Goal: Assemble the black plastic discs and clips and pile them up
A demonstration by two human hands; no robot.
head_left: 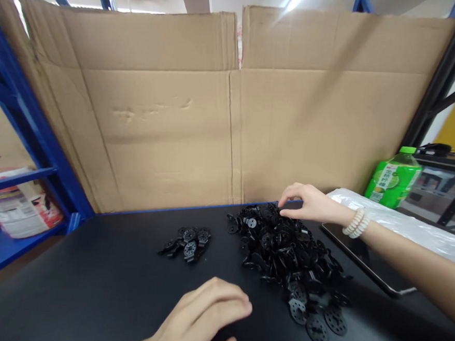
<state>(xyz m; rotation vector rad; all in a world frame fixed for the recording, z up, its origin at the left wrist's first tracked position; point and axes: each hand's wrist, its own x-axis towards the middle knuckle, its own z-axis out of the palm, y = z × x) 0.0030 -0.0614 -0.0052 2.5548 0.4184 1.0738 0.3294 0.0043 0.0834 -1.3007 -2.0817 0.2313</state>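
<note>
A large heap of small black plastic discs with holes (280,242) lies on the black tabletop, right of the middle. My right hand (307,203) is at the far end of this heap, thumb and fingers apart around a gap, with nothing visible between them. Whether its fingertips touch the discs I cannot tell. Nearer to me, my left hand (205,314) hovers low over or rests on the table, left of the heap. Its fingers are loosely bent and the thumb stands apart, with nothing seen in it. A smaller cluster of similar discs (189,243) sits farther left.
Right of the heap, partly under my right forearm, lies a dark tablet (365,258). Behind it are white plastic wrapping (414,221) and a green drink bottle (394,178). Cardboard (168,119) walls the back. A blue rack post (41,105) stands at left.
</note>
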